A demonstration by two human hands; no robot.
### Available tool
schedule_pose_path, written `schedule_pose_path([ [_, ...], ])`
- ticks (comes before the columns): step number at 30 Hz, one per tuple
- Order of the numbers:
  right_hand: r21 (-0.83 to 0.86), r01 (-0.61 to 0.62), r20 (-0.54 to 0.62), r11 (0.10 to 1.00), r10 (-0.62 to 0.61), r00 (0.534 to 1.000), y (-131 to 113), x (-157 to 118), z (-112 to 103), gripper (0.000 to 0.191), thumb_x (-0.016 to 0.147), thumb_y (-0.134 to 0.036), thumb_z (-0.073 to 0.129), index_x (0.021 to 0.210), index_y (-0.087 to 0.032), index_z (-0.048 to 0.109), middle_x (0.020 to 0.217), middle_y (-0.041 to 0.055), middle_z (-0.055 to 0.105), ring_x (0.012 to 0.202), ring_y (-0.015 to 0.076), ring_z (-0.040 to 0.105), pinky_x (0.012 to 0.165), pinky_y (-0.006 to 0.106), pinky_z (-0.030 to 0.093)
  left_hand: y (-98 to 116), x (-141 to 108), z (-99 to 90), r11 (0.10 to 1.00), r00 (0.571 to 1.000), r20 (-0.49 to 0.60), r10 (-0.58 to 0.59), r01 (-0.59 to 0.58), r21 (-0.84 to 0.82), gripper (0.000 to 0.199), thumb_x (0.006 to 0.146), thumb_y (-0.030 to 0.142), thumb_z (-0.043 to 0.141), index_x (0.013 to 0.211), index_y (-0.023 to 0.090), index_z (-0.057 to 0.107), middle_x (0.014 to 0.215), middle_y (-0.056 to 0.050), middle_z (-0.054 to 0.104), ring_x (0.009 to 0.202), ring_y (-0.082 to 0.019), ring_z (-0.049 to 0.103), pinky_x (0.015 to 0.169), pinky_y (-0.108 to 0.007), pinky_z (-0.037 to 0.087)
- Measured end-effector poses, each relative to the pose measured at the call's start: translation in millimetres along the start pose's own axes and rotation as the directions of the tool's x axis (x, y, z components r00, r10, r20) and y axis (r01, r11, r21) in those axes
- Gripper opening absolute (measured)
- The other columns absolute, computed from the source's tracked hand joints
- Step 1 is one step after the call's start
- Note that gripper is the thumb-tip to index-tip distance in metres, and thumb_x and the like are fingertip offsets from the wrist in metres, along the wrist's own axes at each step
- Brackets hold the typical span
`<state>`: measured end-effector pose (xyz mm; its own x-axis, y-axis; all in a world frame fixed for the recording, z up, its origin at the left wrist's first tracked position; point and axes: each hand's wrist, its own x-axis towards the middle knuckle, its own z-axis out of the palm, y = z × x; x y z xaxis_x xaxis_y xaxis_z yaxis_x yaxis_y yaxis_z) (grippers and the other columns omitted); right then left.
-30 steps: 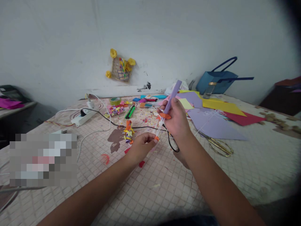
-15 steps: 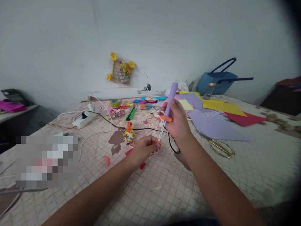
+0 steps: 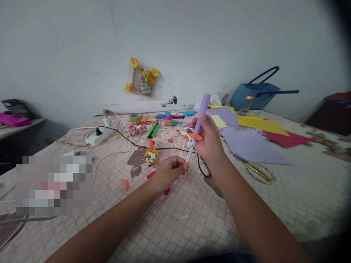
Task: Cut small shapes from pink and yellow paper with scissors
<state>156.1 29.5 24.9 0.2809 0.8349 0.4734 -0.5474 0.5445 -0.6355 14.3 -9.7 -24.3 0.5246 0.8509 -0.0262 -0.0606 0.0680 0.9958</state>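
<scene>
My right hand (image 3: 210, 137) grips a rolled purple paper tube (image 3: 203, 109), held tilted above the table. At the tube's lower end sits an orange paper piece (image 3: 195, 137), with white strings (image 3: 189, 153) running down from it. My left hand (image 3: 174, 170) pinches a small orange piece (image 3: 187, 165) where the strings end; its exact shape is partly hidden by the fingers. Left of that hand stands a decorated paper tube (image 3: 151, 155) in yellow and orange. Red paper scraps (image 3: 167, 191) lie beside my left hand.
Gold-handled scissors (image 3: 259, 171) lie at right beside purple paper sheets (image 3: 246, 146). A green cutter (image 3: 153, 130), tape roll (image 3: 136, 117) and paper scraps fill the middle back. A black cable (image 3: 170, 148) crosses behind my hands from the power strip (image 3: 99, 137). A glass bottle (image 3: 246, 106) stands at back right.
The view has shifted slightly. Both hands keep their holds, with the strings still stretched between them; the tube and hands have hardly moved.
</scene>
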Motion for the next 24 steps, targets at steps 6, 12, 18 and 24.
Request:
schedule_pose_path([
  [6, -0.005, 0.012, -0.007, 1.0, -0.012, 1.0, 0.1, 0.6, -0.1, 0.011, 0.076, -0.03, 0.063, 0.074, -0.022, 0.056, 0.068, -0.0046, 0.058, 0.06, 0.0087, 0.054, 0.059, 0.026, 0.051, -1.8, 1.1, -0.2, 1.0, 1.0, -0.011, 0.008, -0.008, 0.0, 0.018, 0.063, 0.027, 0.064, 0.069, 0.014, 0.054, 0.061, 0.003, 0.052, 0.053, -0.007, 0.045, 0.052, -0.021, 0.033],
  [12, -0.005, 0.006, -0.019, 1.0, -0.006, 1.0, -0.6, 0.9, -0.5, 0.011, 0.076, -0.03, 0.063, 0.075, -0.022, 0.056, 0.069, -0.0044, 0.058, 0.061, 0.009, 0.055, 0.06, 0.026, 0.051, -3.9, 2.9, -0.4, 0.999, 0.998, -0.044, 0.032, -0.032, -0.005, 0.02, 0.063, 0.03, 0.065, 0.067, 0.014, 0.053, 0.059, 0.004, 0.05, 0.05, -0.006, 0.044, 0.049, -0.02, 0.034],
  [18, -0.004, 0.005, -0.023, 1.0, -0.005, 1.0, -1.6, 0.9, -0.2, 0.011, 0.075, -0.029, 0.063, 0.075, -0.022, 0.055, 0.068, -0.0046, 0.059, 0.061, 0.0086, 0.055, 0.059, 0.026, 0.052, -4.6, 3.6, -1.0, 0.999, 0.996, -0.083, 0.036, -0.036, -0.002, 0.02, 0.063, 0.03, 0.065, 0.068, 0.015, 0.053, 0.058, 0.005, 0.048, 0.049, -0.006, 0.044, 0.047, -0.019, 0.035],
  [24, -0.032, 0.004, -0.08, 0.999, -0.007, 0.997, -2.1, 2.4, 0.9, 0.018, 0.073, -0.029, 0.065, 0.084, -0.024, 0.052, 0.067, -0.0057, 0.06, 0.06, 0.0089, 0.057, 0.057, 0.024, 0.05, -2.8, 2.1, 0.6, 1.0, 0.995, -0.099, 0.03, -0.031, -0.004, 0.019, 0.063, 0.03, 0.065, 0.068, 0.015, 0.054, 0.059, 0.005, 0.048, 0.051, -0.006, 0.045, 0.051, -0.02, 0.039],
])
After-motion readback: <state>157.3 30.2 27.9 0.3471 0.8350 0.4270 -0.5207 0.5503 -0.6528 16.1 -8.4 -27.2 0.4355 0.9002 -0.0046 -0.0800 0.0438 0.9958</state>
